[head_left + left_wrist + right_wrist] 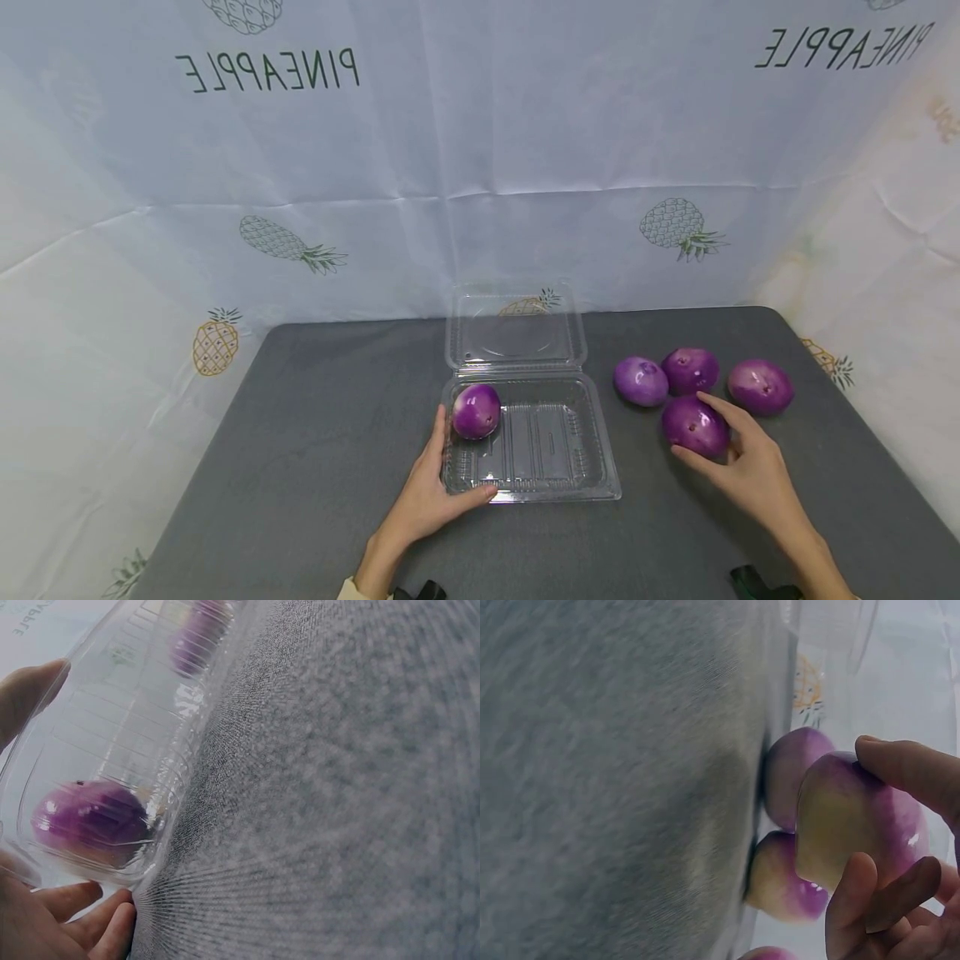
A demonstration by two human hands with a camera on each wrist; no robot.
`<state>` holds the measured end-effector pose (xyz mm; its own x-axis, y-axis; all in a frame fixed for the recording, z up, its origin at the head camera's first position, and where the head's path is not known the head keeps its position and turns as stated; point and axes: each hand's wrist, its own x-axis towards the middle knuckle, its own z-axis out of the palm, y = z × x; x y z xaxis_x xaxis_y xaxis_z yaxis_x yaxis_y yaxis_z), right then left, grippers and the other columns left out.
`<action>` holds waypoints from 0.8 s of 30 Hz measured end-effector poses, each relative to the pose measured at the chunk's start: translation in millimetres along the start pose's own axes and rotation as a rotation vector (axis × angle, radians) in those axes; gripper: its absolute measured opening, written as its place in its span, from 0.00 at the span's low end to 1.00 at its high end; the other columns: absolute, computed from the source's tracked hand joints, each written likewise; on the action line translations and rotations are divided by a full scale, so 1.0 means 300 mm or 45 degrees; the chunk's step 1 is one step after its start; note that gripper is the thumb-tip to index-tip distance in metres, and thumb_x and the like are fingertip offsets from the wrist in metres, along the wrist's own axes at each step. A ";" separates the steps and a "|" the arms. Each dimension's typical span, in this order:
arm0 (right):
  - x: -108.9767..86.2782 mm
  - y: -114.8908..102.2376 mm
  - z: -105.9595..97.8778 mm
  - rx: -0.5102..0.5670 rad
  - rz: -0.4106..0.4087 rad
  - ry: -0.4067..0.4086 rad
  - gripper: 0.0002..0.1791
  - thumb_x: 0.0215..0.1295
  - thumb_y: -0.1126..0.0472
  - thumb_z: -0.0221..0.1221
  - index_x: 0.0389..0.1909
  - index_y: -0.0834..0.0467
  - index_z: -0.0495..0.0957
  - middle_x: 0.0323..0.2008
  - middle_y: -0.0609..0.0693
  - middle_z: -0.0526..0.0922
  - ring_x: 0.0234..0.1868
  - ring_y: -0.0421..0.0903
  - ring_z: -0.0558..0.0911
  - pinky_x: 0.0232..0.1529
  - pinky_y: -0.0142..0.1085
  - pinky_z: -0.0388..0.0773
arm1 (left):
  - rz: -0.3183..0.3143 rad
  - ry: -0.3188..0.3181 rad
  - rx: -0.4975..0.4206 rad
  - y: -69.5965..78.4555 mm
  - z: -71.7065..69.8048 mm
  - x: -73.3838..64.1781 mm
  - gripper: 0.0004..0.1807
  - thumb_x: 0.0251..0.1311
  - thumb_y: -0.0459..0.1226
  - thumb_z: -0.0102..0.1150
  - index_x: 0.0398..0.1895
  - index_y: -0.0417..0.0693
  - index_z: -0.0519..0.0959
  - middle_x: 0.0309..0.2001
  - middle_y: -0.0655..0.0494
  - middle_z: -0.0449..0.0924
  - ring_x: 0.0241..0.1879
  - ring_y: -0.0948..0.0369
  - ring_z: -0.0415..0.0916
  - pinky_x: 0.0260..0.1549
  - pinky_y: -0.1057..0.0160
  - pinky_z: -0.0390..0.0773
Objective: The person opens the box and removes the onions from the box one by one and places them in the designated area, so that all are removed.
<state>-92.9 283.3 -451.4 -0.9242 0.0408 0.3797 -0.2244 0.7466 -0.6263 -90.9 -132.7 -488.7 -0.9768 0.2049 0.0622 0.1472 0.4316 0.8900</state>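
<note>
A clear plastic clamshell box (609, 479) lies with its lid (517, 333) raised at the back. One shiny purple fruit (476, 411) sits in its left part. My left hand (431, 496) holds the box's front left corner, thumb along the front rim and fingers at the left side. To the right of the box, my right hand (750, 471) grips another purple fruit (695, 426) between thumb and fingers. In the right wrist view this fruit (840, 817) shows a yellowish underside and appears just off the table. The exact kind of fruit is unclear.
Several more purple fruits, a paler one (641, 382), one behind (691, 371) and one at the right (761, 387), lie just beyond my right hand. A grey table (337, 433) carries everything. A white pineapple-print cloth (525, 125) hangs along the back and sides.
</note>
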 end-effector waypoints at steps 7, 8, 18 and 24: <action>0.000 0.030 0.006 -0.031 0.015 -0.020 0.45 0.44 0.63 0.81 0.67 0.57 0.75 0.56 0.63 0.79 0.30 0.29 0.65 0.28 0.22 0.58 | -0.019 -0.003 -0.008 0.000 -0.001 -0.002 0.75 0.45 0.51 0.81 0.84 0.49 0.33 0.82 0.40 0.46 0.81 0.43 0.50 0.72 0.37 0.64; -0.001 0.033 0.008 -0.034 0.017 -0.022 0.45 0.44 0.63 0.81 0.67 0.57 0.75 0.56 0.63 0.79 0.30 0.29 0.65 0.28 0.23 0.58 | -0.020 -0.002 -0.008 0.000 0.000 -0.002 0.75 0.45 0.51 0.81 0.84 0.49 0.33 0.82 0.40 0.47 0.81 0.42 0.50 0.72 0.37 0.64; -0.007 0.058 0.030 -0.070 0.034 -0.048 0.45 0.43 0.58 0.82 0.67 0.57 0.75 0.57 0.64 0.80 0.45 0.15 0.61 0.38 0.12 0.59 | -0.008 0.010 0.009 -0.005 0.001 -0.002 0.75 0.44 0.52 0.81 0.84 0.49 0.33 0.82 0.39 0.47 0.80 0.41 0.51 0.72 0.36 0.63; -0.005 0.060 0.033 -0.110 0.050 -0.080 0.45 0.44 0.55 0.82 0.66 0.59 0.76 0.56 0.66 0.77 0.41 0.22 0.64 0.36 0.18 0.63 | -0.022 0.015 0.016 -0.004 0.003 -0.002 0.75 0.44 0.53 0.81 0.84 0.48 0.35 0.82 0.39 0.48 0.81 0.44 0.49 0.74 0.38 0.60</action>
<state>-98.8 290.1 -470.0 -0.9499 0.0313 0.3111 -0.1630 0.7996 -0.5780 -90.2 -132.6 -490.1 -0.9809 0.1872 0.0524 0.1324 0.4456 0.8854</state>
